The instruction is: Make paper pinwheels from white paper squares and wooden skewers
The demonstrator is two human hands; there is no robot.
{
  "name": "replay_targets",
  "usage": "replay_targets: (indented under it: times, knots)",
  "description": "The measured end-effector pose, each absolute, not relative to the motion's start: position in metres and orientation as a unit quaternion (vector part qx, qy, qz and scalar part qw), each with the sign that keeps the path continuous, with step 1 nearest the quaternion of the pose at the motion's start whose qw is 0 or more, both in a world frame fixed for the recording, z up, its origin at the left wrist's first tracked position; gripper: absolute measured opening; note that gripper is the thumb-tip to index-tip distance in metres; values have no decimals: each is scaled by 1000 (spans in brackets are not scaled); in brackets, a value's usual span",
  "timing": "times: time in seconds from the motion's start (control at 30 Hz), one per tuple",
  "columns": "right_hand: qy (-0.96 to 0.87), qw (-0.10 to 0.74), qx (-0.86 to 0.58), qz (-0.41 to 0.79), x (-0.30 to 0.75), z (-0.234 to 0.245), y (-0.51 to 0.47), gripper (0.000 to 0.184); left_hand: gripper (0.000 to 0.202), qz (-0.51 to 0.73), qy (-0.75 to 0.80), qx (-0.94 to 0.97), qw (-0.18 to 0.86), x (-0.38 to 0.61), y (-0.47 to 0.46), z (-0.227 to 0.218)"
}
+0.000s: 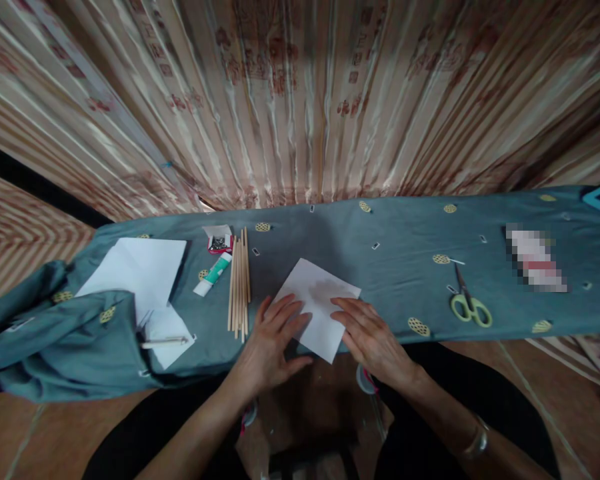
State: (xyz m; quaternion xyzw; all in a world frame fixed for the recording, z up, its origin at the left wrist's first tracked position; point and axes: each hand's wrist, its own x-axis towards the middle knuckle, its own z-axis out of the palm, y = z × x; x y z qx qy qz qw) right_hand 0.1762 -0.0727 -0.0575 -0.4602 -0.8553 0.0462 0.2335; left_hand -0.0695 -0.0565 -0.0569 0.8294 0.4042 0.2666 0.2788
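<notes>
Pressing down on the paper (316, 288), both hands lie flat and open, fingers stretched and gripping nothing. The left hand (276, 339) covers the sheet's lower left edge and the right hand (367, 335) its lower right edge. The fingertips of both point toward the middle of the frame.

The paper sits just below the centre of the frame on the tabletop (405, 230) (draped in a teal cloth). It looks near square, so no long axis is clear. It lies turned, with one corner pointing to the top of the frame and the opposite corner at or just past the tabletop's near edge.

Just left of the left hand lies a bundle of sticks (239, 283), their long axis running top to bottom. A glue tube (213, 274) lies slanted beside them, and more white sheets (143, 267) lie further left.

Right of the paper the cloth is open as far as the scissors (469, 305), well apart, tips toward the top of the frame. Above the paper there is bare cloth up to the far edge.
</notes>
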Motion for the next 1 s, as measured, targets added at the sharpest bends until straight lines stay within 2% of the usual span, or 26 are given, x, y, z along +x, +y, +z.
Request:
replay_targets:
  times: [0.1,0.27,0.4,0.57,0.7,0.83,0.87,1.0]
  knots:
    - [-844,248,-474,37,185,-63,-67,31,58,255,436,828,242,-75,-51,-67]
    - [-798,297,-524,23,207,-56,-55,42,30,235,422,863,150,-74,-45,-66]
    - [-774,354,-524,25,202,-39,-58,40,21,229,390,890,64,-60,-41,-61]
    - [-854,259,-451,15,165,-45,-66,40,17,255,378,890,10,-41,-33,-60]
    - [-843,248,-476,-38,155,-50,-60,22,21,273,369,888,34,-33,-28,-56]
    - [-849,295,-439,2,162,-40,-63,21,47,327,360,868,102,-38,-21,-52]
    - [-854,308,-419,24,163,-37,-65,20,48,345,362,857,123,-42,-19,-53]
    - [-866,326,-374,70,168,-34,-76,21,23,362,356,837,202,-60,-16,-56]
